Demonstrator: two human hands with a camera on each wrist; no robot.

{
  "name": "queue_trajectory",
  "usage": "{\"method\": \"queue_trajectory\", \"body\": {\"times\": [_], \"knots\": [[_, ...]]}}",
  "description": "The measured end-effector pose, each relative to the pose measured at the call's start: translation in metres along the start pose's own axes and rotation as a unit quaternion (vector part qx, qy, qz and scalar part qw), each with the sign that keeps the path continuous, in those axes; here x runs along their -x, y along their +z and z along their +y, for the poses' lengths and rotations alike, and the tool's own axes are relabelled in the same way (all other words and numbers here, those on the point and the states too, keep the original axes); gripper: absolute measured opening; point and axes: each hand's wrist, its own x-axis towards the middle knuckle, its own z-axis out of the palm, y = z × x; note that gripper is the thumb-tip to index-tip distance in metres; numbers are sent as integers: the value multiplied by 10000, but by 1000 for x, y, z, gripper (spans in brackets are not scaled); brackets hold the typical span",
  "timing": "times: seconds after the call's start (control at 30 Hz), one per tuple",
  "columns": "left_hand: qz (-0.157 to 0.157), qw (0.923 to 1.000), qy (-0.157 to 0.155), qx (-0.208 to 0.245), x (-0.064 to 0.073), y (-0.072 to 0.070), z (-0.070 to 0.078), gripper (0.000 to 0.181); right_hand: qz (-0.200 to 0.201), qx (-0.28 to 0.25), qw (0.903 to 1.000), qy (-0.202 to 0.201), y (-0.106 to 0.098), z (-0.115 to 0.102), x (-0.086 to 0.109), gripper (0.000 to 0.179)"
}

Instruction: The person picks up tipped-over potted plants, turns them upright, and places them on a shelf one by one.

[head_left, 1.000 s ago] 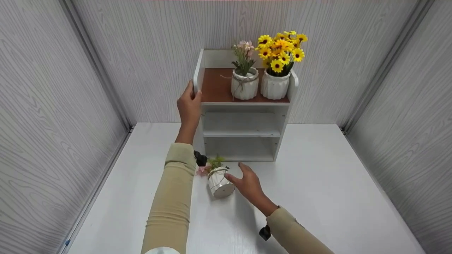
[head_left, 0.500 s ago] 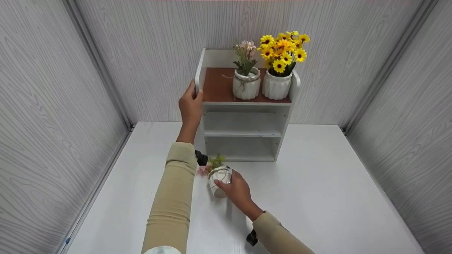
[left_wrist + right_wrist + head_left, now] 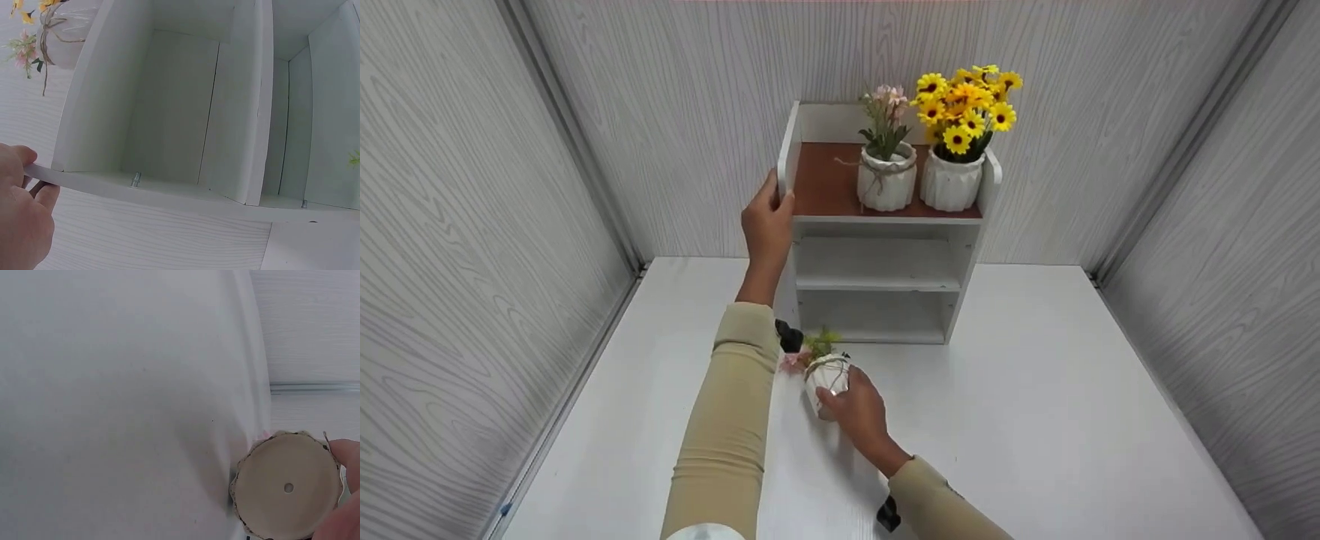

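Note:
A small white shelf unit [image 3: 877, 289] with a brown top stands against the back wall. My left hand [image 3: 767, 225] grips the front edge of its left side panel, fingers and thumb on either side, as the left wrist view also shows. In front of the unit a white flowerpot [image 3: 823, 375] lies tipped over, its pink flowers [image 3: 795, 363] and green leaves pointing toward the shelf. My right hand [image 3: 856, 409] holds this pot between thumb and fingers. In the right wrist view the round flowerpot base [image 3: 284, 489] with a small hole faces the camera.
On the brown top stand a pot of pink flowers [image 3: 886, 176] and, at its right, a pot of yellow flowers [image 3: 952, 182]. The unit stands on a white table [image 3: 1035, 390] between grey wood-grain walls [image 3: 1207, 187]. My left forearm crosses the table left of the lying pot.
My right hand has moved left onto the lying flowerpot and closed its thumb and fingers on it. The left hand stays on the side panel.

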Motion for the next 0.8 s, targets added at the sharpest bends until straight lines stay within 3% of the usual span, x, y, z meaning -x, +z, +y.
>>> {"method": "queue_trajectory", "body": {"times": [0.27, 0.57, 0.8], "knots": [[-67, 9999, -62, -66, 3, 2, 0, 49, 80, -645, 9972, 381, 0, 9, 11, 61], [-57, 10000, 21, 22, 3, 1, 1, 49, 23, -1233, 9917, 374, -2, 18, 28, 91], [-41, 10000, -34, 14, 2, -1, -1, 49, -234, -1430, 9887, 392, -8, 24, 42, 98]]}}
